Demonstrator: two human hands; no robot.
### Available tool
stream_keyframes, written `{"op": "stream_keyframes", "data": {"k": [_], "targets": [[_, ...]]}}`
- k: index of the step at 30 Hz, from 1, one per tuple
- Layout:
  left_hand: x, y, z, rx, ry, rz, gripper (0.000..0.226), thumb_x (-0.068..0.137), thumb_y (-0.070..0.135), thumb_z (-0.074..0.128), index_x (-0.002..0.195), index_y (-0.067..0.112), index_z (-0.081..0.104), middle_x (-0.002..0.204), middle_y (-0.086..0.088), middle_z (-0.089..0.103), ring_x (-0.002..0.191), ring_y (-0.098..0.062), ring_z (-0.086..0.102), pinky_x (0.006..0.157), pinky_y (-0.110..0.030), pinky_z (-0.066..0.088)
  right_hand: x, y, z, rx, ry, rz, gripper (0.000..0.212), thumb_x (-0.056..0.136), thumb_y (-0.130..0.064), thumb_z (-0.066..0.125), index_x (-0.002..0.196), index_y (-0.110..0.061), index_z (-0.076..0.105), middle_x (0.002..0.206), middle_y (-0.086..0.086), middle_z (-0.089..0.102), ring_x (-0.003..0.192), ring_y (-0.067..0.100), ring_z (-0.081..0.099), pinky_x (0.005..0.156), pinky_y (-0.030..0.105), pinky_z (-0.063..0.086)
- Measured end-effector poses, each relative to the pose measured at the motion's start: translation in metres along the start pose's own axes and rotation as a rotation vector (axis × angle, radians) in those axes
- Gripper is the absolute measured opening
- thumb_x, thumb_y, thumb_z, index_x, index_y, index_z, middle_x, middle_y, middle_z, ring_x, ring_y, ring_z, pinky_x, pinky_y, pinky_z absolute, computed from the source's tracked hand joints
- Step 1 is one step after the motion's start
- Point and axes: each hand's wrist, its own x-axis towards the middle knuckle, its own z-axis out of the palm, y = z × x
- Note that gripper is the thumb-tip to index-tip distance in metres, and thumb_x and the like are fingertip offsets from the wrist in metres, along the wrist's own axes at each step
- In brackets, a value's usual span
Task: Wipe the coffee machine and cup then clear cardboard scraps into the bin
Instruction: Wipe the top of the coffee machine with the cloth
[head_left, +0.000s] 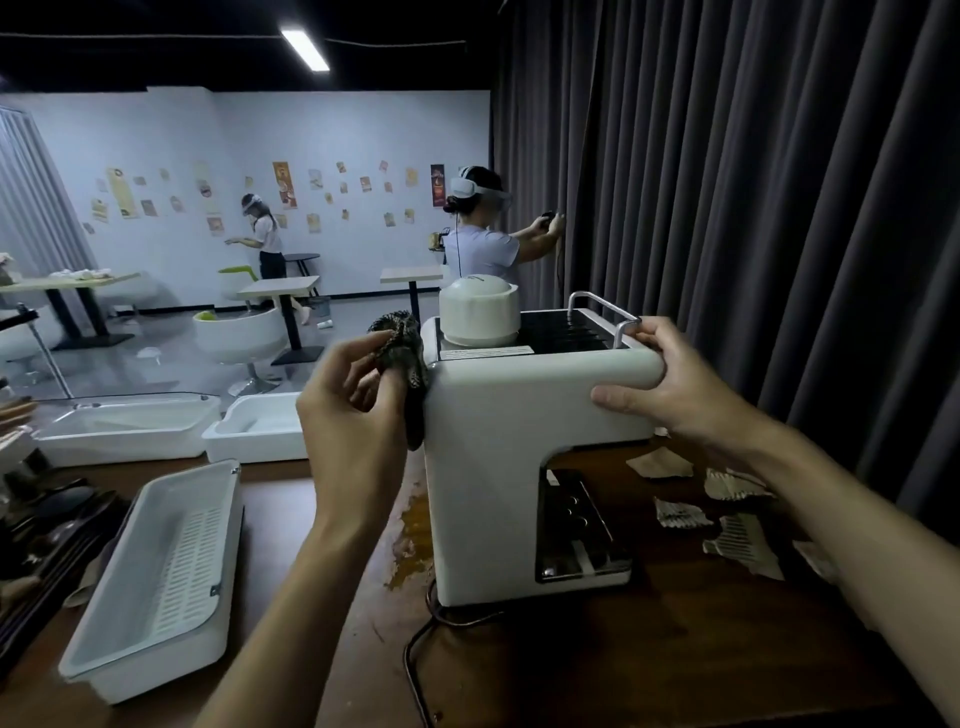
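On my far left a white tray (156, 582) with a slotted insert lies on the brown table (597, 670), with two more white tubs (197, 426) behind it. Moving right, my left hand (353, 415) is raised beside the coffee machine (498, 467), its fingers bunched tight around a dark, crumpled cloth (402, 358); the cloth hangs down and presses against the machine's upper left edge. A brown spill (413, 540) stains the tabletop just beside the machine's left foot, and a black cord (421, 649) loops out from under the base toward me. The machine stands upright at the middle of the table, a white domed lid (478, 312) on top and a metal rail (602, 312) at the back right. My right hand (670, 384) grips the machine's upper right corner, thumb flat on the front face, fingers curled over the top near the rail. Further right, torn cardboard scraps (727, 514) lie scattered on the table, partly under my right forearm. I cannot see a cup or bin from here. A dark curtain (753, 182) hangs behind.
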Motion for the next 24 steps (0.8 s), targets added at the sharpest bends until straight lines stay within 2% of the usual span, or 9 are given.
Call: {"op": "stream_keyframes", "data": {"k": [3, 6, 8, 11, 14, 18, 20, 22, 24], "targets": [[-0.014, 0.0, 0.007, 0.039, -0.004, 0.044, 0.032, 0.094, 0.004, 0.062, 0.098, 0.035, 0.07, 0.094, 0.008, 0.076, 0.091, -0.012, 0.073, 0.071, -0.034, 0.058, -0.005, 0.0, 0.008, 0.083, -0.001, -0.002, 0.078, 0.051, -0.039, 0.088, 0.116, -0.042, 0.044, 0.123, 0.001, 0.053, 0.107, 0.022, 0.062, 0.08, 0.035, 0.06], [-0.013, -0.002, 0.015, 0.085, 0.026, 0.076, 0.026, 0.094, 0.001, 0.059, 0.106, 0.021, 0.071, 0.098, 0.014, 0.074, 0.093, -0.002, 0.069, 0.081, -0.023, 0.056, -0.009, -0.004, 0.019, 0.061, 0.114, -0.025, 0.087, 0.055, -0.036, 0.086, 0.128, -0.033, 0.04, 0.118, -0.005, 0.054, 0.099, 0.008, 0.062, 0.072, 0.018, 0.055], [-0.003, -0.007, 0.016, 0.108, 0.023, 0.082, 0.029, 0.093, -0.001, 0.056, 0.108, 0.018, 0.07, 0.1, 0.012, 0.074, 0.094, -0.004, 0.069, 0.082, -0.022, 0.054, -0.012, -0.006, 0.026, 0.035, 0.145, -0.034, 0.087, 0.063, -0.031, 0.085, 0.134, -0.029, 0.035, 0.115, -0.01, 0.051, 0.093, 0.0, 0.061, 0.068, 0.012, 0.051], [0.018, -0.014, 0.013, 0.115, -0.005, 0.043, 0.029, 0.095, -0.006, 0.052, 0.112, 0.01, 0.068, 0.103, -0.003, 0.073, 0.099, -0.016, 0.069, 0.085, -0.028, 0.054, -0.021, -0.012, 0.038, -0.112, 0.146, -0.024, 0.09, 0.07, -0.042, 0.081, 0.14, -0.026, 0.028, 0.115, -0.01, 0.04, 0.102, 0.002, 0.053, 0.082, 0.013, 0.048], [0.029, -0.013, 0.008, 0.16, -0.014, 0.067, 0.03, 0.094, -0.007, 0.052, 0.113, 0.01, 0.068, 0.102, -0.003, 0.071, 0.102, -0.022, 0.069, 0.081, -0.018, 0.052, -0.028, -0.02, 0.034, -0.164, 0.16, -0.043, 0.082, 0.061, -0.061, 0.069, 0.13, -0.029, 0.039, 0.116, -0.007, 0.033, 0.11, 0.006, 0.045, 0.081, 0.01, 0.046], [0.002, -0.005, 0.001, 0.162, 0.017, 0.178, 0.035, 0.094, 0.001, 0.058, 0.107, 0.032, 0.068, 0.098, 0.009, 0.073, 0.083, -0.021, 0.07, 0.067, -0.031, 0.055, -0.024, -0.017, 0.002, 0.0, -0.065, 0.091, 0.096, 0.061, -0.052, 0.084, 0.142, -0.038, 0.033, 0.145, -0.002, 0.03, 0.133, 0.018, 0.038, 0.09, 0.034, 0.055], [-0.016, -0.004, 0.001, 0.133, 0.024, 0.143, 0.037, 0.094, 0.003, 0.058, 0.101, 0.038, 0.067, 0.091, 0.012, 0.073, 0.078, -0.016, 0.069, 0.063, -0.029, 0.053, -0.02, -0.014, -0.009, 0.14, -0.155, 0.133, 0.101, 0.056, -0.046, 0.09, 0.141, -0.042, 0.036, 0.15, -0.004, 0.032, 0.139, 0.017, 0.033, 0.086, 0.03, 0.056], [-0.029, -0.007, 0.006, 0.114, 0.025, 0.073, 0.036, 0.094, 0.002, 0.058, 0.101, 0.035, 0.068, 0.091, 0.01, 0.073, 0.082, -0.017, 0.07, 0.069, -0.038, 0.057, -0.011, -0.011, -0.015, 0.22, -0.101, 0.152, 0.111, 0.045, -0.051, 0.093, 0.141, -0.041, 0.037, 0.155, -0.001, 0.027, 0.142, 0.016, 0.026, 0.094, 0.026, 0.046], [-0.035, -0.011, 0.011, 0.103, 0.036, 0.017, 0.027, 0.095, 0.002, 0.059, 0.107, 0.024, 0.069, 0.098, 0.002, 0.073, 0.092, -0.021, 0.07, 0.084, -0.049, 0.058, -0.003, -0.008, -0.019, 0.285, -0.072, 0.18, 0.134, 0.037, -0.057, 0.093, 0.15, -0.037, 0.024, 0.162, 0.006, 0.014, 0.147, 0.016, 0.018, 0.11, 0.03, 0.031]]}}
